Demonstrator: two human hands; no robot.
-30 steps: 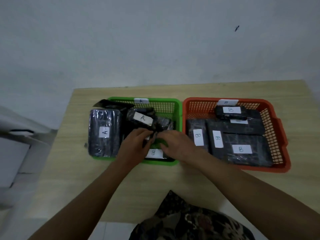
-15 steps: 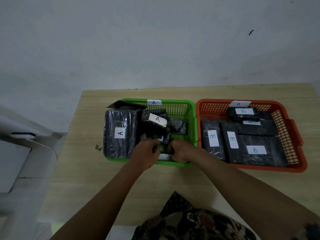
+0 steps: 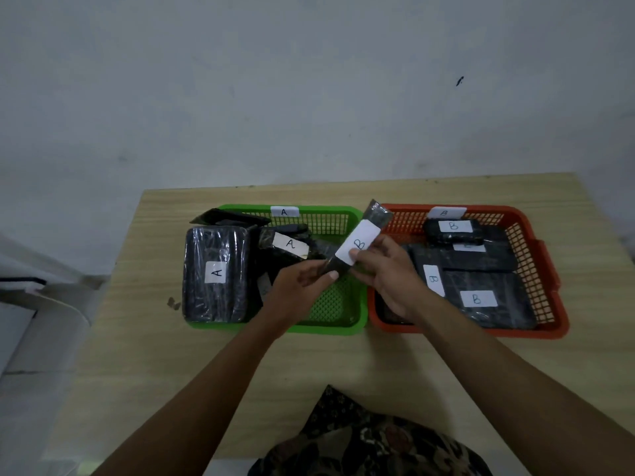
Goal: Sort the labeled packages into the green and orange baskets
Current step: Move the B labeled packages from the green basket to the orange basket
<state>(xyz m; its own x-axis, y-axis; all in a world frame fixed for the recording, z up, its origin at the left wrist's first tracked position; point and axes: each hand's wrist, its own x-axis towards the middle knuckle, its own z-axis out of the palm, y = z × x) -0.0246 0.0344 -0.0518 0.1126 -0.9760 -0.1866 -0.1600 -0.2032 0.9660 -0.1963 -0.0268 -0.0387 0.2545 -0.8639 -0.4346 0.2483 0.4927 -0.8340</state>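
A slim black plastic-wrapped package (image 3: 357, 243) labelled B is being pinched at its lower end by fingers of the left hand (image 3: 302, 286) and right hand (image 3: 388, 273). It is being held tilted above the gap between the mesh-walled green basket (image 3: 338, 219) and orange basket (image 3: 546, 269).

A plain sorting station: a light wood-grain surface (image 3: 343, 365) set against a bare grey wall (image 3: 309, 80) (scuffed), lettered mesh baskets (image 3: 323, 218) on the surface.

b package (image 3: 361, 242) | black wrap, tilted | between green basket (image 3: 338, 214) and orange basket (image 3: 549, 280)
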